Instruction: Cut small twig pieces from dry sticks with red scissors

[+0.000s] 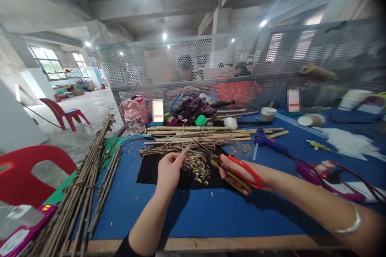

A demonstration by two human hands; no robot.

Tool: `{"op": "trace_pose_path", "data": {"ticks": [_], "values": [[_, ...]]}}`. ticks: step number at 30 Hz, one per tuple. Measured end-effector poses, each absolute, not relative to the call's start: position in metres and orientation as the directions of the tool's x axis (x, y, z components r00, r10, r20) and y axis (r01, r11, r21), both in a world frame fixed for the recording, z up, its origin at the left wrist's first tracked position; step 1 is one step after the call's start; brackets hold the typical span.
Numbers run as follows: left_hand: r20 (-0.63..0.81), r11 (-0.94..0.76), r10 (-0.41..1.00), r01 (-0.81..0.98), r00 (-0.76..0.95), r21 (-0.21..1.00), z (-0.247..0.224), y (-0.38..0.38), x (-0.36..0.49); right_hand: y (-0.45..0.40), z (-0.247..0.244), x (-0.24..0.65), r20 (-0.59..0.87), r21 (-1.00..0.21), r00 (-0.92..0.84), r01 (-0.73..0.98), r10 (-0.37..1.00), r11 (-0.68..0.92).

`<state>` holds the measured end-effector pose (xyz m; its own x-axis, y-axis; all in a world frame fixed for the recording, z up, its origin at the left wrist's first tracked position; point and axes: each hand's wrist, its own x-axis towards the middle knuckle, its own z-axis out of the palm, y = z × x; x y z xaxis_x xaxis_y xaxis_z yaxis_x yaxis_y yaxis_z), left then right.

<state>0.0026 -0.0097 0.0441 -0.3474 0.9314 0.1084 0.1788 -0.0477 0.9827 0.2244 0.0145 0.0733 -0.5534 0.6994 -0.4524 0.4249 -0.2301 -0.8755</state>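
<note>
My left hand (168, 172) is closed in a pinch over the black cloth (147, 172). A small tan piece of dry plant (187, 149) sticks up from its fingertips. My right hand (226, 165) grips a pair of red-handled scissors (255, 176), their blades slightly apart and pointing left towards that piece. A yellow-handled cutting tool (241, 184) is in the same hand, its jaws partly hidden by the fingers. Between the hands, a heap of dry plant clippings (197, 168) covers part of the cloth. Thin dry twigs (157, 150) lie behind it.
Bamboo sticks (199, 131) lie across the blue table (138, 213). A long twig bundle (81, 184) runs along its left side. A blue glue gun (268, 141), white plastic (346, 142) and corded purple device (316, 174) occupy the right. A perforated metal screen (132, 72) stands behind; people sit beyond.
</note>
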Motion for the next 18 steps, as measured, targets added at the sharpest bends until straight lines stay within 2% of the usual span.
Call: {"op": "trace_pose_path", "data": {"ticks": [4, 9, 12, 18], "values": [[0.141, -0.045, 0.915, 0.252, -0.378, 0.967, 0.041, -0.022, 0.002, 0.009, 0.074, 0.212, -0.447, -0.886, -0.574, 0.393, 0.686, -0.248], [0.16, 0.005, 0.912, 0.4, -0.378, 0.916, 0.029, -0.023, -0.006, 0.002, 0.077, 0.21, -0.549, -0.835, -0.567, 0.413, 0.614, -0.364], [0.187, -0.006, 0.923, 0.473, -0.337, 0.881, 0.026, -0.025, -0.006, 0.003, 0.076, 0.207, -0.584, -0.81, -0.564, 0.454, 0.584, -0.371], [0.198, -0.014, 0.947, 0.581, -0.254, 0.814, 0.028, -0.028, -0.001, 0.01, 0.065, 0.198, -0.655, -0.735, -0.423, 0.55, 0.626, -0.397]]}}
